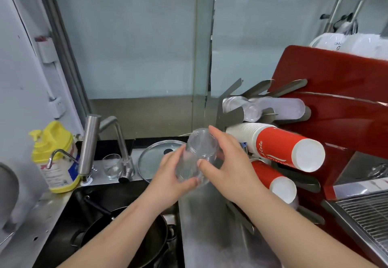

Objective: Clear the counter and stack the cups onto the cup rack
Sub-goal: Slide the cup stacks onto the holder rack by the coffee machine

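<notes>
Two hands, left hand [168,180] and right hand [228,166], close their fingers [206,162] around clear plastic cups [196,156] above the steel counter [210,225]; red paper-cup stacks [283,148] crowd three o'clock.

Frosted glass panels [130,36] fill the wall beyond the hands, catching reflected ceiling lights. A steel counter [210,225] lies beneath them, a dark sink [88,200] and faucet [90,141] to their left, a red machine [340,91] rightward.
</notes>
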{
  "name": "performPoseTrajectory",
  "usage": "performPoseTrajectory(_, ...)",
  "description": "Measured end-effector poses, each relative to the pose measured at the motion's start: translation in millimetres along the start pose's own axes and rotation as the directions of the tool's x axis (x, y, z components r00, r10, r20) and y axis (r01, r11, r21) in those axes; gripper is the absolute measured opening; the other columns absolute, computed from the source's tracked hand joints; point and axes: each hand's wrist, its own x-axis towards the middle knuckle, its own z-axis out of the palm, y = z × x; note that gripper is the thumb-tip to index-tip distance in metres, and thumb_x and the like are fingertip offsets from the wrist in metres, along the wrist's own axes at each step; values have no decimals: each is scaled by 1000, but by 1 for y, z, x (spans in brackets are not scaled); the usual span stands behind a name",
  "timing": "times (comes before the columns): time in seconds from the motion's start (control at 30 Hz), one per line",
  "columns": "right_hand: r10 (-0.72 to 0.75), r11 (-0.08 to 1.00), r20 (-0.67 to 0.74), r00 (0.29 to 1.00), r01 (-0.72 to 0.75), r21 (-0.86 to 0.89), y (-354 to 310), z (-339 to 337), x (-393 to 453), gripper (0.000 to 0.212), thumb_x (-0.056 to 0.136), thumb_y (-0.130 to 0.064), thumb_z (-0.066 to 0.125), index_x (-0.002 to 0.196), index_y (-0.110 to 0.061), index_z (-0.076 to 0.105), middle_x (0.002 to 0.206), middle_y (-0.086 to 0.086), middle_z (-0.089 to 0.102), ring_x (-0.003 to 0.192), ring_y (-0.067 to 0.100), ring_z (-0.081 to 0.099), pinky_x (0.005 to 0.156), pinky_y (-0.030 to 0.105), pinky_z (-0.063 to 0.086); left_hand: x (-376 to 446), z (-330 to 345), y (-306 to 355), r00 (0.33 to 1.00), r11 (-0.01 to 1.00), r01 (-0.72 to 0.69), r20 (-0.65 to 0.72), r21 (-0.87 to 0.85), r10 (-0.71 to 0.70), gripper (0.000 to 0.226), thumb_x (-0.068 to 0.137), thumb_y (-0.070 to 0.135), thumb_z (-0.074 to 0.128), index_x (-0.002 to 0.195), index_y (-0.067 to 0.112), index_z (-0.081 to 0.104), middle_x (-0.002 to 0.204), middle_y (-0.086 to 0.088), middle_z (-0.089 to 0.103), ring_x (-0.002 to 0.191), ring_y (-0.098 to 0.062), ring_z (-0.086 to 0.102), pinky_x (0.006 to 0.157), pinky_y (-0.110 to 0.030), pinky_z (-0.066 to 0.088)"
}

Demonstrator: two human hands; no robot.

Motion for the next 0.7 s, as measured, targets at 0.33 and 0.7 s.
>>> performPoseTrajectory(0.33, -182, 982, -241, 953, 190, 9, -52, -97, 14, 76, 77, -22, 70, 144, -29, 35, 136, -13, 42, 125, -5, 40, 107, 20, 38, 31, -18, 128, 939, 948, -293, -152, 126, 310, 87, 74, 38, 79, 147, 39, 32, 143, 13, 39, 135, 6, 30, 110, -40, 42)
performPoseTrajectory(0.7, -207, 978, -279, 938, 201, -53, -30, -201, -3, 86, 72, -30, 71, 147, -32, 28, 129, -15, 37, 123, -9, 40, 101, 17, 40, 57, 25, 215, 896, 869, -435, 15, 234, 445, 87, 76, 31, 80, 149, 36, 33, 144, 12, 41, 133, 1, 38, 113, -33, 37)
